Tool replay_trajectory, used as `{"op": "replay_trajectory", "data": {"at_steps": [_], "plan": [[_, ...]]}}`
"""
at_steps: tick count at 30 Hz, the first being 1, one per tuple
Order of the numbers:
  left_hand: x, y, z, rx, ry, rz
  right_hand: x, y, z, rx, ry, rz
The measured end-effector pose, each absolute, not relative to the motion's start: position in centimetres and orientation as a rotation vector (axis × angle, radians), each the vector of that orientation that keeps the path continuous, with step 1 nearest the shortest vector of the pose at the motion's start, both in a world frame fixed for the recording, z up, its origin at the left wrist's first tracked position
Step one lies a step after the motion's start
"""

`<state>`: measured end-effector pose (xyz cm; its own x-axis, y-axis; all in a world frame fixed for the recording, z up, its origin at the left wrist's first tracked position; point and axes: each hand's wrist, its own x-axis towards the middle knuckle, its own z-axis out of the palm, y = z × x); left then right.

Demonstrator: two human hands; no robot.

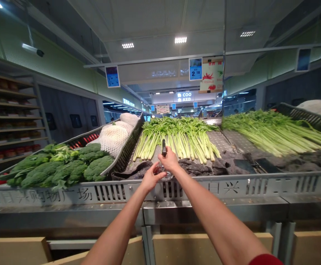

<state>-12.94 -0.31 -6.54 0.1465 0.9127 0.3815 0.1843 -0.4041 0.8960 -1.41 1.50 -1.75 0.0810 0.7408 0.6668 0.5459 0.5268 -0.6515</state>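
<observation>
My right hand [169,159] is closed round the neck of a small clear bottle [166,176] with a dark nozzle top [164,147], held over the front of a produce stand. The fingers of my left hand [150,179] are curled against the bottle's lower left side. Just behind the bottle lie long bunches of green celery-like stalks [177,136] on a perforated metal tray. Dark damp cloths [196,167] lie along the tray's front, right of my hands.
The stand's metal front rim [232,187] runs across the view. Left of it are broccoli heads [66,167] and white net-wrapped produce [113,138] in a black crate. More green stalks [273,132] lie to the right. Price signs [195,69] hang overhead, and shelves [8,117] stand far left.
</observation>
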Motion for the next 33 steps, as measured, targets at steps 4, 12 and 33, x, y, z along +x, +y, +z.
{"op": "replay_trajectory", "data": {"at_steps": [4, 12, 33], "plan": [[-12.8, -0.7, -6.4, 1.693, 1.040, 1.323, -1.5, 1.4, -1.5, -1.172, -1.588, 0.164], [-12.8, -0.8, -6.2, 1.730, 1.031, 1.313, -1.5, 1.2, -1.6, -1.169, -1.584, 0.139], [-9.3, 0.6, -5.6, 1.737, 0.913, 1.222, 2.3, 1.2, -1.6, -1.248, -1.545, 0.055]]}}
